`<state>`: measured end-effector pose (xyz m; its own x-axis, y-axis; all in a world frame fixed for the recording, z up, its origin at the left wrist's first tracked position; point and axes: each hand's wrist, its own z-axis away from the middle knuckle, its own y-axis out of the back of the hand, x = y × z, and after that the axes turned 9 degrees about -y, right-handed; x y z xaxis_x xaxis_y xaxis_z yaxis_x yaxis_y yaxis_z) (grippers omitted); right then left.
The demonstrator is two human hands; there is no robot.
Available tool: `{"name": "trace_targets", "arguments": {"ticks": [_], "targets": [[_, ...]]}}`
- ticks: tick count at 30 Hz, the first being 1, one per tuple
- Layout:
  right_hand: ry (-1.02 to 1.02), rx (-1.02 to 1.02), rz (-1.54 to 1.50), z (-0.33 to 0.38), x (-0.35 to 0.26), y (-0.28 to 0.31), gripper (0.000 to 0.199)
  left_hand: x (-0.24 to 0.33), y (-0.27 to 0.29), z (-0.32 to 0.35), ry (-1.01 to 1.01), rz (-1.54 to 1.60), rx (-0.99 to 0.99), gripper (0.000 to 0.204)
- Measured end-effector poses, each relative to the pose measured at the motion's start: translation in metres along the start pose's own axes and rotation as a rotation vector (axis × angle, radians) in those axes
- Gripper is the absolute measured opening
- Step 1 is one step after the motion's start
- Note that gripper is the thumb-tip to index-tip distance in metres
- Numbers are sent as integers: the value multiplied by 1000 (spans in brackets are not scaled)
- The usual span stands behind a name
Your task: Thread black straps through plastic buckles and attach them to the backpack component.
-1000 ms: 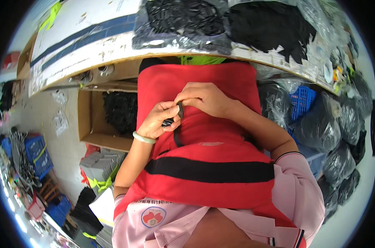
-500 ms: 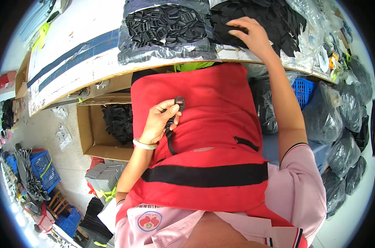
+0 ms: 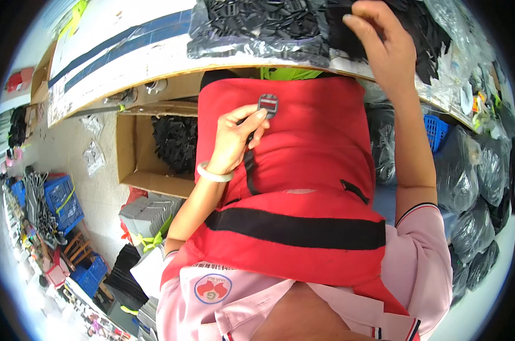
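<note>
My left hand [image 3: 234,136] is closed in front of the red apron [image 3: 303,153], thumb pressed against the fingers. It grips a black plastic buckle [image 3: 261,107] that stands up past the fingertips. A short black strap [image 3: 250,170] hangs beneath this hand. Over the table, my right hand [image 3: 388,48] is at the pile of flat black pieces [image 3: 425,34]. Its thumb and forefinger tips are drawn close together against the black; whatever lies between them does not stand out. Left of it, a clear plastic bag [image 3: 257,51] holds many loose black buckles [image 3: 257,20].
The white table [image 3: 115,51] has a curved front edge just ahead of me. Below it at left stands a cardboard box [image 3: 146,179] of black parts. Grey stacked pieces [image 3: 149,213] lie nearer. Blue crates [image 3: 61,199] stand far left; filled plastic bags [image 3: 459,170] crowd the right.
The view has shifted, so the table sits higher. My right hand's spread thumb and fingers have drawn together. In my left hand the buckle has turned and shows its open frame more fully.
</note>
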<state>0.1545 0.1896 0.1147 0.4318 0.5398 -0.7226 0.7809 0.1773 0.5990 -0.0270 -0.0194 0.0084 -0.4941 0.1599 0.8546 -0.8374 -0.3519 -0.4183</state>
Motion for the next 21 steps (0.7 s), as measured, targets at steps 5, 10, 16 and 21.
{"name": "trace_targets", "arguments": {"ticks": [5, 10, 16, 21], "targets": [[-334, -389, -585, 59, -8, -64, 16, 1, -6, -9, -66, 192, -45, 16], [-541, -388, -839, 82, 1, -101, 16, 9, -2, -2, -68, 228, -177, 17], [-504, -429, -777, 91, 2, -113, 12, 5, -3, -2, 9, 142, -349, 15], [-463, 18, -872, 65, 6, -98, 10, 7, -3, 2, -27, 82, -243, 14]]}}
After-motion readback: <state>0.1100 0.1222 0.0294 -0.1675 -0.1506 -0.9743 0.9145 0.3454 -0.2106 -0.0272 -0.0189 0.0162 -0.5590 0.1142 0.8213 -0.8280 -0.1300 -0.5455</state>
